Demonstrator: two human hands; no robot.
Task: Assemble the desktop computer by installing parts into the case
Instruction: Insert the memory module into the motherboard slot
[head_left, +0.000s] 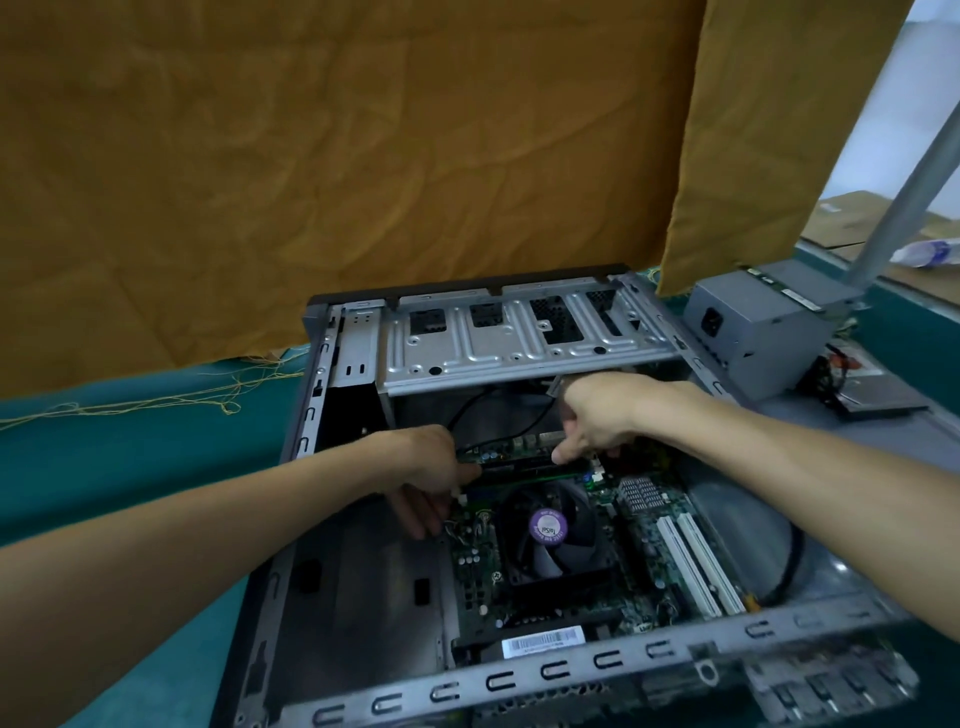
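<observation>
A: The grey metal computer case (519, 670), open side up, lies on the teal cloth-covered table (130, 431), with the green motherboard (639, 530) already flat inside it.

B: And the hands?

A: Both reach in at the far edge of the board. The left hand (426, 467) has its thumb pressing down on the left end of the long dark memory stick (535, 467), the other fingers spread loosely downward. The right hand (597, 415) has a finger pressing on the stick's right end, the rest of its fingers curled under; whether they pinch anything I cannot tell.

B: Where is the stick?

A: It stands on edge in a slot just behind the black round cooler fan (550, 530) with a purple sticker.

B: Anything else?

A: Two white expansion slots (696, 561) lie right of the fan. A silver drive cage (509, 338) spans the far end. Outside the case, a grey boxy power supply (753, 332) sits on the table to the right, under a hanging mustard fabric sheet (337, 156).
</observation>
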